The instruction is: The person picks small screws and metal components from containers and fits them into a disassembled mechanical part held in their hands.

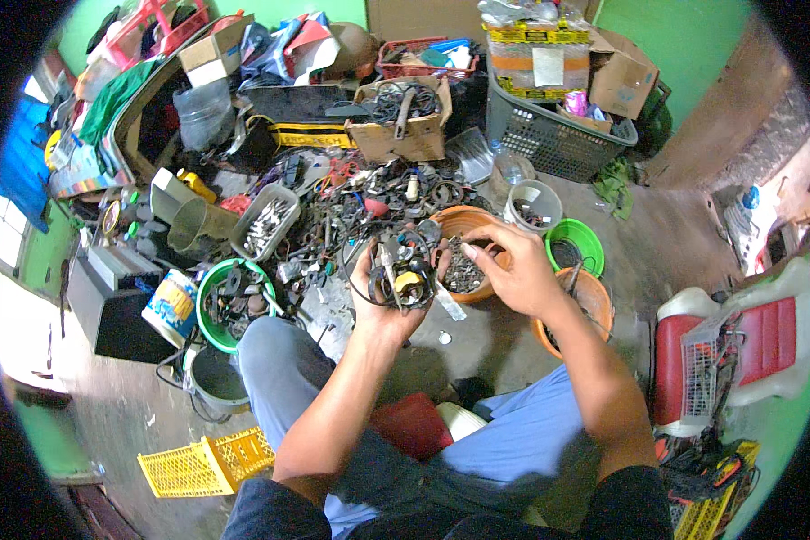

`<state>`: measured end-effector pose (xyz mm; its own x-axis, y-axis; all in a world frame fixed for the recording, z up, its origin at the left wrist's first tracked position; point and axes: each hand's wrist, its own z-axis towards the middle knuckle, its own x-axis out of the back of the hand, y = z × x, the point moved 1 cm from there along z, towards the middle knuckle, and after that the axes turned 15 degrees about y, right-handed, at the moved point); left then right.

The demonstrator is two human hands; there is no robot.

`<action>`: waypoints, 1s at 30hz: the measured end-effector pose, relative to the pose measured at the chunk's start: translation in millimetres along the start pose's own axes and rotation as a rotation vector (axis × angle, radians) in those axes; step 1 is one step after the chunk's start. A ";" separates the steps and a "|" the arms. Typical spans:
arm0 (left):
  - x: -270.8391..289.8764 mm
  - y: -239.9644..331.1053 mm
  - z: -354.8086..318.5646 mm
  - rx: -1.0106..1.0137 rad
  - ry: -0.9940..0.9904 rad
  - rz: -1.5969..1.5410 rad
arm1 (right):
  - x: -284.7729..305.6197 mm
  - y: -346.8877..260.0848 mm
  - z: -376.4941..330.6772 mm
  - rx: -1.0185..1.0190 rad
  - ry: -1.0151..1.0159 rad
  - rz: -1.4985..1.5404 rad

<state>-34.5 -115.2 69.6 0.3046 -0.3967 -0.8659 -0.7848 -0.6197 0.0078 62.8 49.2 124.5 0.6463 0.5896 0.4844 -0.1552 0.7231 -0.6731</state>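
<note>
In front of me, my left hand [382,310] is turned palm up, its fingers curled around a clump of small mixed parts [405,274]. Black cable, a yellow-faced round piece and dark bits show in that clump. My right hand [517,270] is over the near right part of an orange tub [466,214]. Its thumb and fingertips are drawn together, and whatever they may hold is too small to make out. Many small metal pieces, like screws, lie in the tub. A clear, flat strip [450,304] sticks out beside the clump.
A scrap heap [360,193] spreads ahead. Around it stand a grey tray [283,193] of whitish pieces, a green-rimmed bucket [205,297], a white bucket [549,198], a bright green tub [594,243] and a second orange tub [603,301]. A yellow crate [184,470] lies left.
</note>
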 end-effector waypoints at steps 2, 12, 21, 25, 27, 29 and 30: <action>2.2 6.4 -8.0 0.027 -0.065 -0.009 | -3.7 -22.9 -6.4 0.036 -0.003 0.088; 28.0 33.3 -14.6 0.003 0.142 0.047 | -48.4 -34.1 -16.1 0.076 -0.098 0.186; 39.6 17.7 -10.3 0.103 0.198 0.155 | -69.2 -31.2 -18.8 -0.159 -0.149 0.164; 45.6 6.2 -4.5 0.129 0.199 0.200 | -69.5 -22.9 -19.1 -0.341 -0.214 0.194; 35.3 -6.3 -6.6 0.101 0.232 0.215 | -68.2 -18.0 -19.7 -0.481 -0.193 0.329; 41.6 -6.8 0.5 0.093 0.191 0.206 | -68.6 -16.1 -18.5 -0.415 -0.145 0.392; 44.0 -6.4 5.1 0.098 0.180 0.188 | -68.6 -16.6 -18.1 -0.444 -0.130 0.450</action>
<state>-18.9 -125.3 28.9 0.2332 -0.6179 -0.7508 -0.8824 -0.4589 0.1036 34.5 -9.8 92.3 0.4897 0.8596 0.1460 -0.0481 0.1938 -0.9799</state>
